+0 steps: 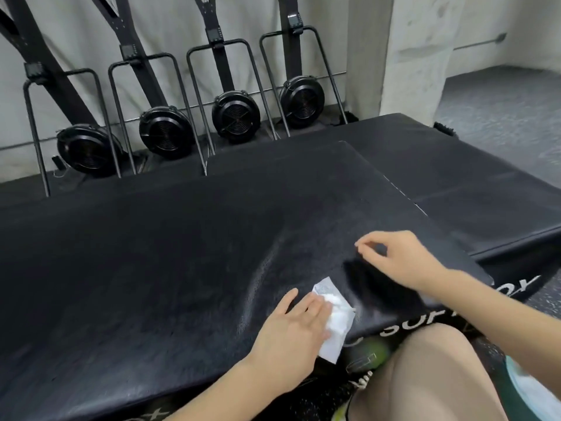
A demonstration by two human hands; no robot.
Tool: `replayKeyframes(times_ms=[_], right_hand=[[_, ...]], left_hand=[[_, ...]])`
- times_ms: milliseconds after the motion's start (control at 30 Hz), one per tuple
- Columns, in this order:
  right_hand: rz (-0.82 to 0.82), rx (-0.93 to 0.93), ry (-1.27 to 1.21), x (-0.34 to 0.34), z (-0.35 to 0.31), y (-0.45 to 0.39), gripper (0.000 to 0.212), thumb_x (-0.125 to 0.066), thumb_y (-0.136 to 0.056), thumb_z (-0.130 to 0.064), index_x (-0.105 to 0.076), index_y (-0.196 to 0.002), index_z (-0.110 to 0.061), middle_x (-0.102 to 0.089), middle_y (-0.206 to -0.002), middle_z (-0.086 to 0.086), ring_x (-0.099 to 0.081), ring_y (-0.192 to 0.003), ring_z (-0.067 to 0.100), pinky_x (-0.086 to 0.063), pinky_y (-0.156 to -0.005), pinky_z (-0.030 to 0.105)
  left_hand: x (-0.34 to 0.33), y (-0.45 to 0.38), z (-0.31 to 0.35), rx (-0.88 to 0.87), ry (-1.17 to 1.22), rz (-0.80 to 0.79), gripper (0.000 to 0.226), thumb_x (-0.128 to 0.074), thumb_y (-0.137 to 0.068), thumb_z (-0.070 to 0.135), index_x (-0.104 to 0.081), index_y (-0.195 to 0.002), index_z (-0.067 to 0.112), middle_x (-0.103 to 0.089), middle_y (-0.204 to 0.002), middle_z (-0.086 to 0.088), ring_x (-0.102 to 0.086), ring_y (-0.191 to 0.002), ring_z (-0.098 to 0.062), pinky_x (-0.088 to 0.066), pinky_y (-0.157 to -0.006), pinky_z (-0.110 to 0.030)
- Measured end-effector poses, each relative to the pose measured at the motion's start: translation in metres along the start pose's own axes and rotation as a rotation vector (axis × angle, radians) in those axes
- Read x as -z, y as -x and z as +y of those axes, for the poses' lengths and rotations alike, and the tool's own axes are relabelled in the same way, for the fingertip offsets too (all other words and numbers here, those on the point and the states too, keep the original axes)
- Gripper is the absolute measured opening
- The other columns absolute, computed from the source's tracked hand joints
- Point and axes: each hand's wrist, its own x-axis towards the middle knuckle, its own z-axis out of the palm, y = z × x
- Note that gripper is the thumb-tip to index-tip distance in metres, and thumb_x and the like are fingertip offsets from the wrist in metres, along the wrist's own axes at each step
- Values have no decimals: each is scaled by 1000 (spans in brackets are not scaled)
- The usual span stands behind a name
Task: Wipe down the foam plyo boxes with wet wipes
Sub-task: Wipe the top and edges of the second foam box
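Note:
A wide black foam plyo box (pixel 182 253) fills the middle of the view, its top faintly streaked. A white wet wipe (pixel 332 323) lies flat near the box's front edge. My left hand (pixel 291 326) presses on the wipe with straight fingers. My right hand (pixel 400 256) hovers over the box's right front corner, thumb and forefinger pinched together; whether they hold anything is too small to tell. A second, lower black plyo box (pixel 455 165) lies behind and to the right.
Several black ski machines with round fan housings (pixel 235 117) lean against the grey wall behind the boxes. A concrete pillar (pixel 416 50) stands at the back right. My bent knee (pixel 425 375) is at the box's front right, with a green object (pixel 372 354) beside it.

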Motion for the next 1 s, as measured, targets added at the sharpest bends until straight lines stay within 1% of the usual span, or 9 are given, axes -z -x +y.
replayKeyframes(times_ms=[67,133,200,267,400,500,600,767,1000], right_hand=[[-67,-24,217,7,26,-30,25,-63,-94,-39,-71,-116,-31,-70,-114,-16,-62,-112,8,-44,-95,22],[-227,-69,337,12,43,-56,50,-59,-92,-57,-59,-137,-34,-50,-147,-13,-37,-143,16,-34,-114,32],[-378,-140,380,12,53,-74,67,-54,-88,-69,-44,-147,-38,-27,-161,-13,-17,-152,19,-23,-121,38],[-449,-170,412,9,61,-85,74,-49,-86,-74,-37,-151,-40,-19,-164,-10,-13,-153,24,-20,-121,40],[-449,-161,430,5,65,-86,75,-46,-85,-76,-33,-151,-43,-18,-164,-9,-14,-153,26,-20,-121,40],[-463,-170,435,5,69,-87,81,-40,-80,-82,-32,-151,-45,-20,-164,-8,-20,-150,30,-22,-120,43],[-439,-169,402,4,69,-85,82,-39,-79,-82,-33,-150,-44,-20,-164,-9,-19,-151,29,-19,-121,43],[-388,-146,356,2,64,-74,69,-46,-93,-66,-35,-153,-34,-19,-165,-5,-7,-154,23,-7,-124,42],[-394,-153,421,5,51,-64,68,-40,-95,-68,-35,-153,-33,-21,-164,-6,-10,-153,23,-12,-122,39]], left_hand=[[-2,-20,0,42,-42,-18,57,-33,-102,47,-58,-134,7,-63,-128,-6,-56,-126,-21,-36,-115,-43],[-6,-44,-4,60,-72,-103,62,-27,-104,47,-57,-133,1,-63,-125,-14,-56,-121,-29,-40,-113,-44],[-8,-68,-16,55,-69,-139,59,-19,-103,41,-55,-131,3,-60,-121,-12,-53,-116,-31,-38,-111,-42],[-14,-93,-40,67,-62,-122,57,-16,-101,37,-55,-131,7,-59,-123,-8,-52,-116,-28,-39,-107,-41],[-17,-131,-88,184,-92,-126,39,-47,-101,27,-56,-137,13,-54,-140,-5,-49,-132,-22,-35,-116,-48],[-15,-158,-109,267,-101,-331,54,-22,-104,28,-26,-155,11,-32,-159,-7,-26,-148,-20,-15,-124,-51],[-15,-162,-110,288,-71,-358,58,-13,-105,33,-11,-160,15,-28,-161,-9,-23,-149,-21,-13,-124,-51],[-2,-121,-84,194,-44,-304,59,-7,-101,38,-22,-155,20,-38,-151,-5,-32,-142,-21,-17,-122,-54],[12,-45,-35,-60,-26,-128,43,-57,-98,34,-49,-139,23,-47,-139,-1,-42,-133,-21,-40,-111,-56]])
